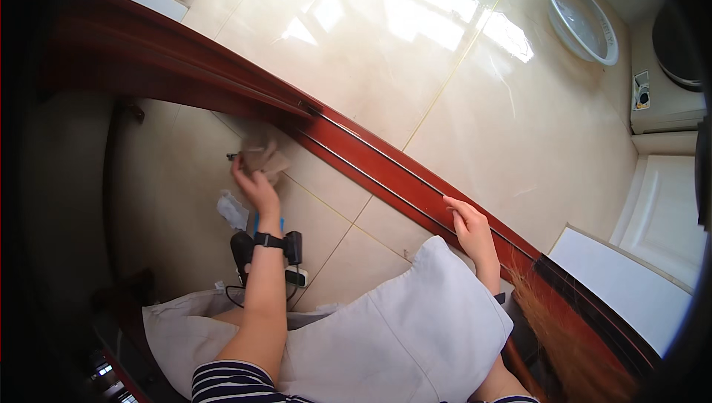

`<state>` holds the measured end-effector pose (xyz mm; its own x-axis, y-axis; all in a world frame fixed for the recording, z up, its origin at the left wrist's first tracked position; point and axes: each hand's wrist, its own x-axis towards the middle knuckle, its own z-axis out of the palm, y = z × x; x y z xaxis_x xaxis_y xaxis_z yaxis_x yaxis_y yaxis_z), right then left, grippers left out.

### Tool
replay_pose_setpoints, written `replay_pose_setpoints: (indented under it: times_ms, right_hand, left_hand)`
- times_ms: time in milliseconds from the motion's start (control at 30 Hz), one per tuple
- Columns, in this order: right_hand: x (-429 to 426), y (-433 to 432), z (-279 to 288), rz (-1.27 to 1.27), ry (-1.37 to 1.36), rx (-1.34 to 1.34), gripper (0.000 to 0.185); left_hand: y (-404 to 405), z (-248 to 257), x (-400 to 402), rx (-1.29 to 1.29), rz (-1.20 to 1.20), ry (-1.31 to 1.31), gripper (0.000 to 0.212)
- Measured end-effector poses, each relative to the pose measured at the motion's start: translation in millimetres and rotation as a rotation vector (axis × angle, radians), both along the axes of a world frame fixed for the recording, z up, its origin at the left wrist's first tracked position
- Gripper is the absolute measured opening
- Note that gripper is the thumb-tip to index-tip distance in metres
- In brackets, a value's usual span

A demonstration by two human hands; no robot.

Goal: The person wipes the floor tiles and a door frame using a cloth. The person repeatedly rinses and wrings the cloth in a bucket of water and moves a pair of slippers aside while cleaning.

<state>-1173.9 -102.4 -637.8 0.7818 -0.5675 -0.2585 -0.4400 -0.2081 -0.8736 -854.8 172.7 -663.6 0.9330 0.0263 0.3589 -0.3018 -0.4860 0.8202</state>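
Note:
My left hand (257, 183) is low over the tiled floor, gripping a crumpled grey-brown cloth (267, 161) that is blurred. Just left of the cloth lies a small dark object (231, 156), too small to name. Below the hand sits a crumpled whitish piece (232, 211), perhaps paper or plastic. My right hand (474, 233) holds nothing; its fingertips are at the upper metal rail of the dark red sliding-door track (384, 166), with thumb and forefinger apart. The track runs diagonally across the floor between the hands and the brighter room.
Beyond the track, a white plastic basin (581, 24) stands on glossy tiles (356, 69). Brown broom bristles (548, 325) are beside my right arm. A black shoe (241, 252) and a small white device (297, 276) are under my left arm. A dark red frame (167, 63) rises upper left.

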Motion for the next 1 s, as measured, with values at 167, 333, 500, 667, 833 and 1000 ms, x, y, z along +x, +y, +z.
replay_pose_setpoints:
  times_ms: [167, 333, 500, 667, 833, 1000]
  right_hand:
    - [16.1, 5.2, 19.9, 0.051, -0.055, -0.083, 0.030]
    - [-15.7, -0.4, 8.4, 0.027, -0.025, -0.098, 0.030]
    - [-38.8, -11.1, 0.7, -0.067, 0.100, -0.100, 0.030]
    - [-48.5, -26.2, 1.1, -0.160, 0.090, -0.103, 0.031]
    - [-65.3, -21.0, -4.5, -0.205, 0.089, -0.117, 0.030]
    - [-78.2, -10.5, -20.1, -0.190, 0.042, -0.244, 0.034]
  left_hand:
    - [-60.0, -68.5, 23.9, 0.208, -0.040, 0.079, 0.039]
    - [-86.0, -80.8, 5.5, 0.681, -0.102, 0.031, 0.036]
    - [-118.8, -72.4, -93.1, 0.700, -0.396, -0.069, 0.043]
    - [-138.6, -64.0, -181.2, 0.656, -0.590, -0.006, 0.043]
    - [-144.7, -60.2, -246.9, 0.507, -0.991, -0.006, 0.043]
    - [-188.6, -46.0, -284.1, -0.103, -1.568, 0.938, 0.026]
